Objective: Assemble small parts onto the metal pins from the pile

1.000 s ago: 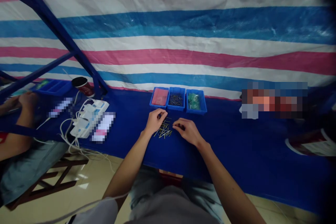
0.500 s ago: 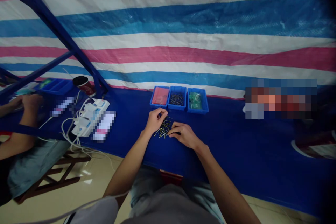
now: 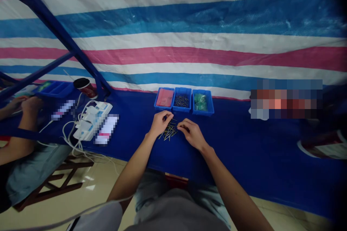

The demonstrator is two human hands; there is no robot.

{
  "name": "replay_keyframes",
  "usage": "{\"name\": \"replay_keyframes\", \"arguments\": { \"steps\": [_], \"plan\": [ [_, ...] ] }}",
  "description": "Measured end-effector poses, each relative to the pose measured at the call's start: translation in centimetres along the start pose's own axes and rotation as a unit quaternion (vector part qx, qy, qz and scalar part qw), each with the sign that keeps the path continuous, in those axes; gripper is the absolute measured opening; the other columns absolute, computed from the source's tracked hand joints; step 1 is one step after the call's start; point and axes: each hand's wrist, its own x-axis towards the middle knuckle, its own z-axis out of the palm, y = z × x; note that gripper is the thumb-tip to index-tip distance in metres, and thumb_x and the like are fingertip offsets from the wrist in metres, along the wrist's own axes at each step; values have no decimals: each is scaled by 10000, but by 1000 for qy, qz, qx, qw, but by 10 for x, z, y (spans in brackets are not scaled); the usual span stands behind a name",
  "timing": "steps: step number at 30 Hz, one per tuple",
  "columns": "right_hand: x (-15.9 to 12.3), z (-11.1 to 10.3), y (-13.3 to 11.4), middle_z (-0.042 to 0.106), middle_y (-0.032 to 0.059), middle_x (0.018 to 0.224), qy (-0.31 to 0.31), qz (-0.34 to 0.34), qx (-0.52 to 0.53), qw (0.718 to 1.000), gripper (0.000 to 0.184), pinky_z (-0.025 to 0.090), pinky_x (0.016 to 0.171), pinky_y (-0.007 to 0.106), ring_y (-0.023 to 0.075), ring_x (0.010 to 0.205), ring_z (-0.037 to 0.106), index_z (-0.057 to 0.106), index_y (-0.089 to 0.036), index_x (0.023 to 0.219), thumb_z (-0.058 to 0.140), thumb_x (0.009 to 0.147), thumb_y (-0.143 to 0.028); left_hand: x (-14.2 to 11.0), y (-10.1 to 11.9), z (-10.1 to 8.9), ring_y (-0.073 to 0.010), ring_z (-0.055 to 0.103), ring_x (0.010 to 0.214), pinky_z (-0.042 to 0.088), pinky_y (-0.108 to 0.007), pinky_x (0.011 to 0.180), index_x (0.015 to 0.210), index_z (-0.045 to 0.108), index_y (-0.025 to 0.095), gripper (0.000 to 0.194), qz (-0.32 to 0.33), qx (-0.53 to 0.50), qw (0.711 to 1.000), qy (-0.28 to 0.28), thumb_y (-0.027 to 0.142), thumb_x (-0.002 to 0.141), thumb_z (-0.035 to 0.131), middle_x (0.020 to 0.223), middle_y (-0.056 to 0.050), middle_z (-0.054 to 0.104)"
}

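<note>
Left hand (image 3: 159,124) at left edge of pin pile (image 3: 169,132), fingertips pinched together; what they pinch too small to tell. Right hand (image 3: 191,133) just right of pile, fingers curled, tips touching pins; grip unclear. Pile lies on blue table (image 3: 238,140), near 3 blue bins (image 3: 183,101) behind: pink contents, dark pins, green parts. Power strips (image 3: 92,124) with white cables far left. Co-worker's hand (image 3: 31,104) at left edge.
</note>
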Motion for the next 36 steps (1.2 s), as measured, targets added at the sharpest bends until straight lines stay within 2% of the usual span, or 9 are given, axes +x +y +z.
{"name": "replay_keyframes", "arguments": {
  "steps": [4, 7, 10, 15, 23, 27, 31, 36],
  "plan": [
    [1, -2, -2, 617, 27, 800, 96, 54, 48, 993, 177, 444, 657, 282, 161, 678, 554, 634, -204, 925, 554, 952, -360, -1, 0, 1, -120, 592, 673, 416, -225, 610, 885, 704, 159, 254, 11, -4, 1000, -8, 349, 949, 547, 818, -30, 707],
    [7, -1, -3, 605, 10, 760, 137, 90, 152, 975, 209, 440, 595, 267, 143, 617, 543, 597, -203, 928, 557, 945, -408, -1, 1, 0, -130, 614, 700, 411, -222, 590, 921, 713, 157, 267, 11, -15, 1000, -12, 364, 950, 546, 827, -40, 711],
    [20, 0, -4, 624, 3, 746, 138, 103, 259, 950, 234, 429, 540, 260, 120, 528, 536, 572, -202, 898, 584, 924, -435, -1, 3, -2, -134, 614, 708, 406, -220, 578, 953, 717, 158, 277, 17, -24, 999, -21, 376, 950, 546, 840, -48, 710],
    [36, 6, -3, 678, 22, 780, 132, 104, 309, 936, 238, 429, 543, 262, 131, 542, 598, 592, -196, 889, 636, 887, -430, -2, 5, -3, -120, 581, 652, 393, -218, 561, 962, 713, 152, 275, 25, -31, 999, -24, 386, 938, 569, 798, -39, 692],
    [27, 21, 3, 654, 11, 683, 128, 119, 286, 942, 274, 454, 556, 275, 149, 565, 602, 656, -180, 868, 695, 829, -449, -1, 5, -3, -107, 519, 595, 397, -229, 577, 829, 709, 151, 297, 47, -6, 998, -37, 401, 930, 583, 718, -27, 651],
    [23, 21, 2, 677, 28, 763, 133, 121, 270, 946, 261, 477, 569, 279, 136, 564, 579, 660, -180, 879, 678, 842, -438, -1, 5, -3, -113, 530, 617, 398, -229, 583, 883, 712, 161, 238, 50, 1, 998, -47, 356, 934, 586, 728, -24, 647],
    [20, 21, 1, 679, 30, 782, 125, 114, 188, 968, 253, 483, 576, 279, 145, 578, 588, 670, -184, 944, 633, 880, -426, -1, 4, -2, -119, 542, 639, 410, -237, 612, 919, 710, 163, 219, 55, 7, 997, -55, 340, 938, 582, 739, -27, 635],
    [17, 22, 0, 703, 54, 876, 113, 71, 59, 989, 197, 485, 641, 292, 171, 664, 627, 679, -201, 996, 556, 935, -342, -1, 3, -2, -119, 546, 637, 414, -241, 621, 885, 713, 161, 209, 65, 1, 996, -55, 319, 937, 585, 738, -27, 642]
  ]
}}
